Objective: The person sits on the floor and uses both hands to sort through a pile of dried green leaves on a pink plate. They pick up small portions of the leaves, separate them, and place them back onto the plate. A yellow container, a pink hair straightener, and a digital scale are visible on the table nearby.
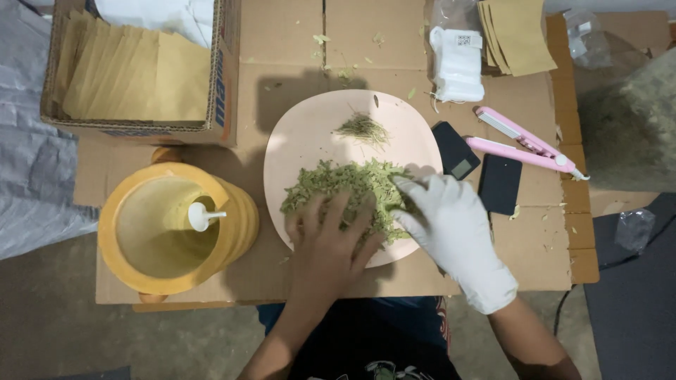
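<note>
From the head camera, the heap of green shredded leaves lies on the near half of a pale pink plate, straight ahead of the body and directly under both hands, its long axis running left to right across the plate. The bare left hand rests flat on the near left part of the heap with fingers spread, gripping nothing that can be seen; the right hand, in a white glove, lies open along the heap's right edge, fingertips touching the leaves, so neither hand is nearer than the other. The leaves look dry, light and loose, in thin yellowish-green strips, and a small separate tuft of darker strands sits apart on the far side of the plate. The plate stands on a bench covered with flattened cardboard. Left of the plate stands a yellow tub with a white scoop inside; right of it lie a small black scale, a black lid and a pink sealing tool
</note>
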